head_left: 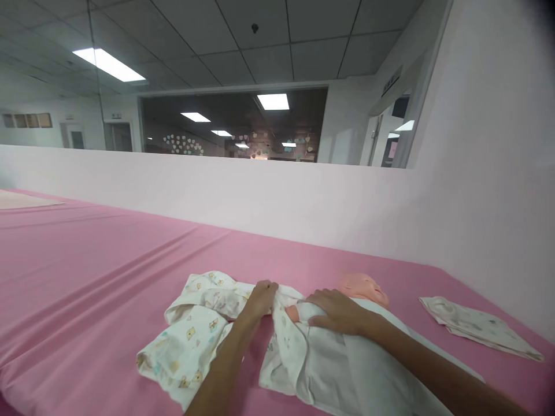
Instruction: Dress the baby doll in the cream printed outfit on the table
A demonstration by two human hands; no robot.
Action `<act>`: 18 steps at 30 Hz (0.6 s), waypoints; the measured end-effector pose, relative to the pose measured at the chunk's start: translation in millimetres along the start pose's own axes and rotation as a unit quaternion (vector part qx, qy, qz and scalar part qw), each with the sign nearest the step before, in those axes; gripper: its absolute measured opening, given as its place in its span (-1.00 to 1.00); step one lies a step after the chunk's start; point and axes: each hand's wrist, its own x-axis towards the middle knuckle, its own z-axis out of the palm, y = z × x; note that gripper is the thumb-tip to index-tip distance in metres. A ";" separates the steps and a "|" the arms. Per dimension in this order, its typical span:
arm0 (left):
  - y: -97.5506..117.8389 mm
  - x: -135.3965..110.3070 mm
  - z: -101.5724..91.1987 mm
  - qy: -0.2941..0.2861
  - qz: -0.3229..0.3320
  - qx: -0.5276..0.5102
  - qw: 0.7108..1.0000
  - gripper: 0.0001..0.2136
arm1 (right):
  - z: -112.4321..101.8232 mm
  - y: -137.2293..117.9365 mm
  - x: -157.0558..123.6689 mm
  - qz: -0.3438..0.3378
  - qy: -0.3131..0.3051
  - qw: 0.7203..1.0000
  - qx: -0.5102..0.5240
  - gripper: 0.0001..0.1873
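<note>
Left grip (263, 294) clutches a white, animal-printed fabric garment (191, 332), lower centre; right grip (338, 312) curls round the white-sleeved limb (306, 312) of a pink plastic baby doll (362, 287), lower right; limb sleeved, garment lying loose.

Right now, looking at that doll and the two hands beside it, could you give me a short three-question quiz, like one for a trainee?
1. Multiple choice: what colour is the sheet spread under these things?
A) Green
B) Pink
C) Black

2. True or false: the right hand is nearer to the doll's head than the left hand is.

3. Short answer: what lies by itself on the sheet, off to the right of the doll?

Key:
1. B, pink.
2. True.
3. A pale, folded cloth with faint markings.
</note>
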 end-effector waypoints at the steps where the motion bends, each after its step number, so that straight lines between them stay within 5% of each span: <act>1: 7.5 -2.5 -2.4 -0.001 0.001 -0.021 1.000 -0.74 | -3.3 -2.2 -1.8 0.006 0.003 1.000 0.008 -0.58; 7: 43.6 -22.8 -4.4 -0.005 0.071 -0.241 0.968 -0.61 | -22.7 -7.9 -14.2 0.051 0.042 0.995 0.070 -0.59; 11: 55.7 -34.5 -3.3 -0.009 0.038 -0.366 0.930 -0.60 | -21.6 0.0 -19.2 0.044 0.065 0.993 0.093 -0.65; 18: 72.7 -51.5 15.5 -0.072 0.045 -0.433 0.898 -0.60 | 8.2 0.9 -8.3 0.035 0.089 0.989 -0.110 -0.64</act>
